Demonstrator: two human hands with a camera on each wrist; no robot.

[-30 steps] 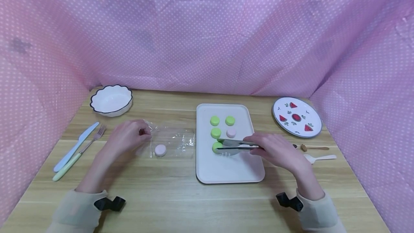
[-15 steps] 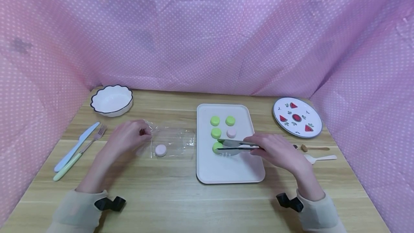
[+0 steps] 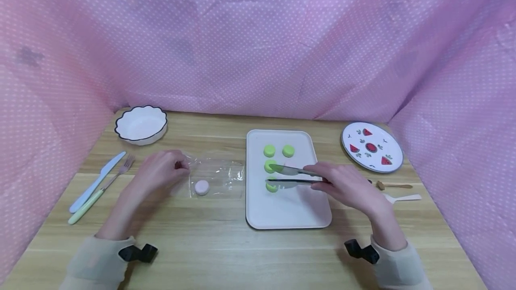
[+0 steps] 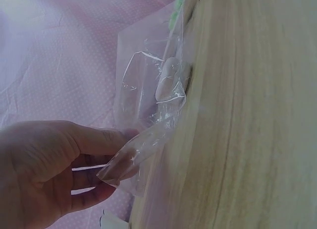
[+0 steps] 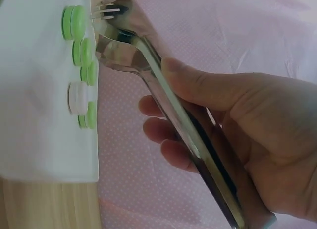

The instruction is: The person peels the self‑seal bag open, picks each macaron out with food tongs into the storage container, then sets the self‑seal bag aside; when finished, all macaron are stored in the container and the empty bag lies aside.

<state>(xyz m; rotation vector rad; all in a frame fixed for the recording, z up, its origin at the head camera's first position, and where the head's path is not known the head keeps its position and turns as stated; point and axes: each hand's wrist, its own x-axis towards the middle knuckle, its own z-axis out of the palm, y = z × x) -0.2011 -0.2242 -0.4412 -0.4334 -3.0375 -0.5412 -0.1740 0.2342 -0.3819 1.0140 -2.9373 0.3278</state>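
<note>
My left hand (image 3: 163,169) pinches the edge of a clear plastic bag (image 3: 223,174) between thumb and fingers. A pale pink macaron (image 3: 201,187) lies inside it, near the bag's lower left. In my right hand (image 3: 346,187) I hold metal tongs (image 5: 176,117), whose ends stand apart with nothing between them. They hover over the white tray (image 3: 286,216), above its surface. Several green macarons (image 3: 269,150) sit on that tray. Another pale pink macaron (image 5: 78,97) is among them, mostly hidden by the tongs in the head view.
A scalloped white bowl (image 3: 141,124) stands at back left, with a blue knife (image 3: 96,182) and a green-handled fork (image 3: 90,205) in front. On the right are a watermelon plate (image 3: 379,140), a wooden utensil (image 3: 397,186) and a white utensil (image 3: 408,197). Pink dotted cloth surrounds the table.
The tongs have risen off the front green macaron and their ends have spread wider. That macaron stays on the tray. The left hand still holds the bag in the same place.
</note>
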